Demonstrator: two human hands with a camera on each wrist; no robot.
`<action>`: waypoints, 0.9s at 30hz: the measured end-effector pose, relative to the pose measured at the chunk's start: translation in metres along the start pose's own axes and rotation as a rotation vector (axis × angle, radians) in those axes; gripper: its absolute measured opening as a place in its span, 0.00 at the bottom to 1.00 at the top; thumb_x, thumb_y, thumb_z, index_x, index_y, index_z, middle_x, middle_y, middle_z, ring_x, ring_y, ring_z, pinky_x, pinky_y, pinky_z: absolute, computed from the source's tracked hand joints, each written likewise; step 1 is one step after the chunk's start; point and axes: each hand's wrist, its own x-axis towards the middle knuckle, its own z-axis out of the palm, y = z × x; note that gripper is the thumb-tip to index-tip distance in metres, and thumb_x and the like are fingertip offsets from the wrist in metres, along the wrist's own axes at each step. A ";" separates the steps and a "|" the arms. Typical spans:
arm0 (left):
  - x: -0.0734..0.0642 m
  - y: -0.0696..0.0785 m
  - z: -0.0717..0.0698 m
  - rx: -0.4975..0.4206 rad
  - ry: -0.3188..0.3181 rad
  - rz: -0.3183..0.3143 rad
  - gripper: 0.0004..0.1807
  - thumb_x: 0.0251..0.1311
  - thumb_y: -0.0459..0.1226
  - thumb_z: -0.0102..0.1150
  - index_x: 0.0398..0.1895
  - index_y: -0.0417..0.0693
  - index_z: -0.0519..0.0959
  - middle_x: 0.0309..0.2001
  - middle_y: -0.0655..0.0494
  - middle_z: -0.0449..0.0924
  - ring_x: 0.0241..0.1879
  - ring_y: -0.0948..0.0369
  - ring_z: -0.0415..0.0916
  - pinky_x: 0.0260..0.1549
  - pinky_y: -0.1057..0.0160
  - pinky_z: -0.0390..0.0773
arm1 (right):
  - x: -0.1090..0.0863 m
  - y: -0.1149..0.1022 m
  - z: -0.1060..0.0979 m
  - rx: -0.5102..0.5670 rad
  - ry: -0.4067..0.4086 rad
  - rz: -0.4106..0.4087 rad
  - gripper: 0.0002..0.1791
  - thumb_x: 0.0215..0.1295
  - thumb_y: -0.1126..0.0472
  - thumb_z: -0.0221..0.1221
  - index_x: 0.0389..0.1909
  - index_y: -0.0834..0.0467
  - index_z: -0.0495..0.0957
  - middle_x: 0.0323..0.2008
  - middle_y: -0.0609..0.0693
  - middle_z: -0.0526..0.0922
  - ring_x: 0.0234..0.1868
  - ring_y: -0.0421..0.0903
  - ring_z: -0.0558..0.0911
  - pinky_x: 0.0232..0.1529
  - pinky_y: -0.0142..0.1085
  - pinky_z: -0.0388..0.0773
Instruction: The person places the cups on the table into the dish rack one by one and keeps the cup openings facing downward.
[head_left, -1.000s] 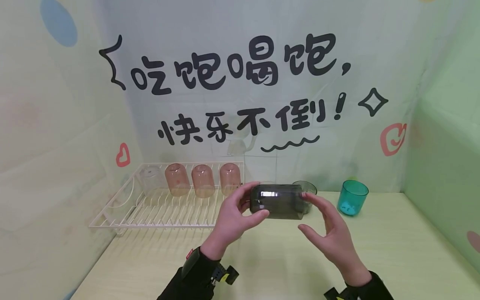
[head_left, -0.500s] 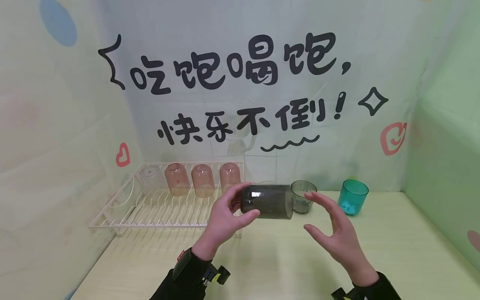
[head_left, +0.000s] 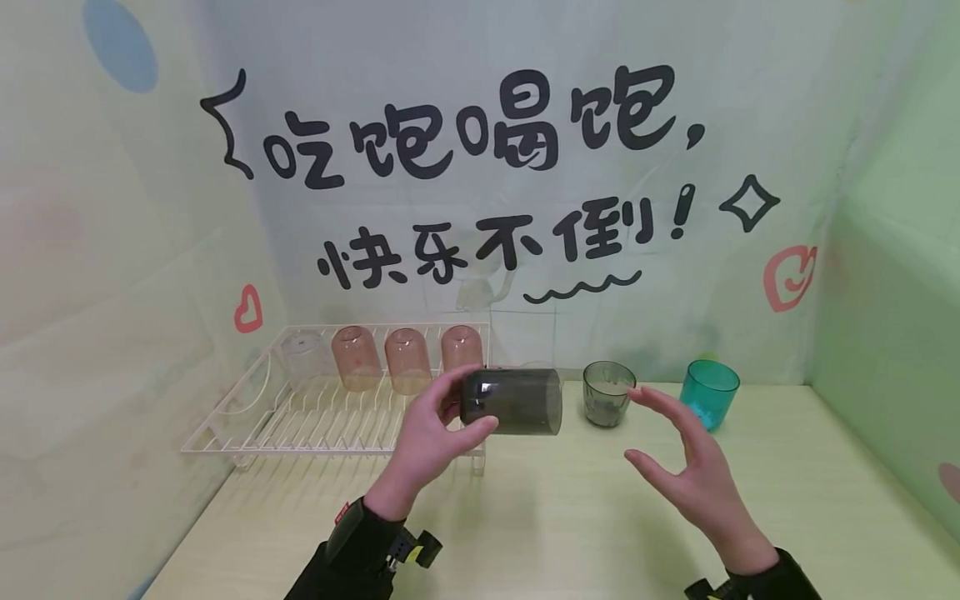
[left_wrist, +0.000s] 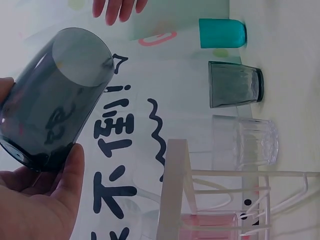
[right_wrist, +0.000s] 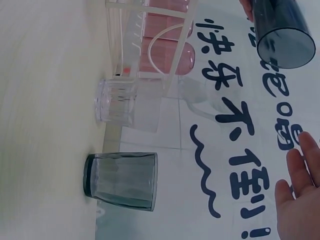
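Note:
My left hand point(head_left: 431, 446) grips a dark grey see-through glass point(head_left: 517, 402) by its base end. The glass lies on its side in the air, its open mouth pointing right toward my other hand. In the left wrist view, thumb and fingers wrap the bottom of the dark glass point(left_wrist: 60, 95). My right hand point(head_left: 697, 483) hovers to the right with thumb and fingers spread, holding nothing. Behind the gap between the hands, a grey-green tumbler point(head_left: 607, 395) stands upright on the table. A teal cup point(head_left: 708, 395) stands beyond the right fingertips.
A white wire dish rack point(head_left: 330, 454) stands at the left. Upside down in it are three pink glasses point(head_left: 407, 361) and a clear glass point(head_left: 305, 358). Another clear glass point(left_wrist: 245, 142) stands between rack and tumbler. A printed cloth wall closes off the back.
My left hand has carried the dark glass leftward. The right hand, whose fingers were at the glass's mouth, has drawn away to the right, so the grey-green tumbler now shows fully.

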 end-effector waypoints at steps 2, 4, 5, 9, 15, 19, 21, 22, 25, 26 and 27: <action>0.002 -0.009 -0.002 0.000 0.010 -0.003 0.33 0.43 0.38 0.67 0.56 0.55 0.68 0.49 0.53 0.71 0.47 0.56 0.70 0.48 0.62 0.70 | -0.003 0.010 -0.001 -0.026 0.001 -0.014 0.41 0.43 0.72 0.65 0.62 0.56 0.61 0.56 0.54 0.70 0.58 0.44 0.65 0.58 0.30 0.57; 0.003 -0.019 -0.004 0.000 0.018 0.002 0.33 0.42 0.38 0.68 0.56 0.58 0.68 0.49 0.54 0.71 0.47 0.57 0.70 0.48 0.63 0.70 | -0.006 0.021 -0.002 -0.040 -0.002 0.026 0.42 0.43 0.70 0.65 0.62 0.53 0.61 0.57 0.50 0.69 0.59 0.43 0.65 0.58 0.31 0.57; 0.003 -0.021 -0.005 0.000 0.023 0.007 0.32 0.42 0.39 0.68 0.56 0.59 0.68 0.49 0.54 0.71 0.47 0.57 0.70 0.48 0.63 0.70 | -0.008 0.026 -0.003 -0.042 -0.003 0.041 0.42 0.43 0.69 0.66 0.62 0.51 0.61 0.58 0.48 0.69 0.59 0.43 0.65 0.58 0.31 0.56; 0.002 -0.023 -0.009 0.011 0.031 0.017 0.32 0.43 0.42 0.68 0.55 0.61 0.68 0.49 0.54 0.71 0.47 0.57 0.69 0.48 0.64 0.70 | -0.012 0.036 -0.007 -0.048 -0.010 0.076 0.41 0.44 0.66 0.66 0.62 0.49 0.61 0.58 0.45 0.69 0.59 0.43 0.64 0.58 0.32 0.56; 0.001 -0.023 -0.015 0.047 0.047 0.000 0.32 0.43 0.45 0.68 0.55 0.60 0.68 0.48 0.54 0.71 0.46 0.56 0.70 0.48 0.64 0.70 | -0.012 0.039 -0.012 -0.061 -0.007 0.052 0.41 0.44 0.67 0.66 0.62 0.52 0.61 0.58 0.48 0.69 0.59 0.44 0.65 0.58 0.31 0.56; 0.000 -0.025 -0.020 0.055 0.052 -0.006 0.32 0.43 0.46 0.68 0.55 0.60 0.68 0.48 0.54 0.72 0.46 0.56 0.70 0.48 0.64 0.70 | -0.014 0.040 -0.015 -0.071 -0.013 0.091 0.41 0.44 0.66 0.66 0.62 0.51 0.61 0.58 0.46 0.69 0.60 0.43 0.64 0.59 0.32 0.55; 0.000 -0.026 -0.022 0.059 0.058 -0.011 0.33 0.42 0.45 0.68 0.56 0.59 0.68 0.48 0.54 0.71 0.47 0.57 0.70 0.48 0.65 0.69 | -0.014 0.041 -0.017 -0.080 -0.017 0.115 0.41 0.44 0.65 0.66 0.62 0.49 0.62 0.58 0.44 0.68 0.60 0.43 0.63 0.59 0.33 0.55; 0.000 -0.026 -0.024 0.066 0.061 -0.013 0.33 0.42 0.45 0.68 0.56 0.59 0.67 0.49 0.54 0.71 0.47 0.57 0.70 0.48 0.65 0.69 | -0.014 0.041 -0.018 -0.086 -0.019 0.121 0.41 0.45 0.65 0.66 0.62 0.49 0.62 0.59 0.44 0.68 0.60 0.43 0.63 0.59 0.33 0.55; 0.000 -0.027 -0.027 0.076 0.072 -0.022 0.33 0.42 0.45 0.68 0.56 0.59 0.67 0.49 0.54 0.71 0.47 0.57 0.69 0.48 0.65 0.69 | -0.015 0.043 -0.021 -0.103 -0.021 0.118 0.41 0.44 0.65 0.66 0.62 0.49 0.62 0.59 0.44 0.68 0.60 0.43 0.63 0.58 0.33 0.55; 0.000 -0.028 -0.028 0.083 0.073 -0.028 0.33 0.42 0.45 0.68 0.56 0.59 0.67 0.49 0.55 0.71 0.47 0.58 0.69 0.48 0.65 0.69 | -0.015 0.043 -0.022 -0.105 -0.021 0.116 0.41 0.44 0.65 0.66 0.62 0.48 0.62 0.58 0.44 0.68 0.60 0.42 0.63 0.58 0.32 0.55; 0.000 -0.028 -0.030 0.087 0.075 -0.033 0.33 0.42 0.45 0.68 0.56 0.60 0.67 0.49 0.55 0.71 0.47 0.58 0.69 0.48 0.65 0.69 | -0.015 0.044 -0.022 -0.107 -0.021 0.114 0.41 0.44 0.65 0.66 0.62 0.49 0.62 0.58 0.44 0.68 0.60 0.43 0.63 0.58 0.32 0.55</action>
